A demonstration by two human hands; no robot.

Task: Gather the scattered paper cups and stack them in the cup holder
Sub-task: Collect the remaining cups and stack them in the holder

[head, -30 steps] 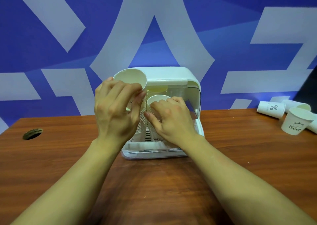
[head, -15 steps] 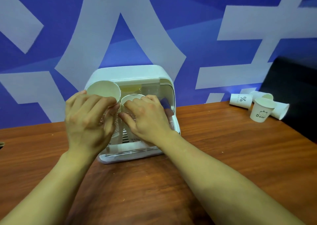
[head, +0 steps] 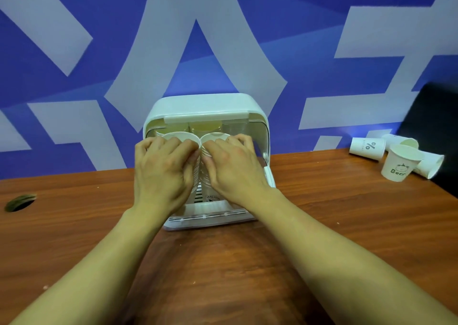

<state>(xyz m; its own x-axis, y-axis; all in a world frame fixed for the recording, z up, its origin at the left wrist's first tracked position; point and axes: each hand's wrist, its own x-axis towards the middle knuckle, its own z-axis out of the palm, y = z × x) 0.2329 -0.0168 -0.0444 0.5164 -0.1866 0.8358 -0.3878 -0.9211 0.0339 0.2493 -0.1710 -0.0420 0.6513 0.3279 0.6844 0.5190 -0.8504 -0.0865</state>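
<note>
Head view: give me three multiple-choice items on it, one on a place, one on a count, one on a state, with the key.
1. Where are the loose cups?
A. between the arms
B. beside the hole at the left
C. at the far right of the table

2. How many loose cups stand upright?
A. none
B. one
C. three

3. What are the left hand and right hand doing?
A. each gripping a cup stack in the cup holder
B. lying flat on the table
C. hanging empty

Key: 1 C, they cluster at the table's right end. 2 B, only the Bear cup stands; the others lie on their sides. 3 A, the fingers of each hand curl round one of two neighbouring stacks inside the open holder.
</note>
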